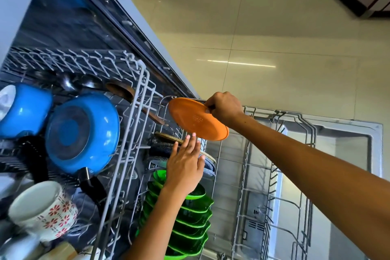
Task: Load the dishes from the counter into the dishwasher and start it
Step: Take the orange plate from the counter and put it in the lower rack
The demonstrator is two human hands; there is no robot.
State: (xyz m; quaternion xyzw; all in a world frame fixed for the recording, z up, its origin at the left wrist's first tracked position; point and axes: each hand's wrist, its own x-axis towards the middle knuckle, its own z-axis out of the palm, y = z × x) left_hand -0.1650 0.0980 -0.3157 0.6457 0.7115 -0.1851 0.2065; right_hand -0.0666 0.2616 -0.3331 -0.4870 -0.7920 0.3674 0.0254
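- Fingers of the right hand (224, 107) pinch the rim of the orange plate (197, 119), held tilted over the lower rack (274, 167).
- Fingers of the left hand (185, 167) are straight and spread; their tips are just below the plate's lower edge.
- Under this palm stand dark speckled plates (162, 148), and nearer the wrist a row of green plates (193, 219).
- Left of both hands, the upper rack (126, 141) carries a blue pan (82, 133) and a flowered mug (44, 209).
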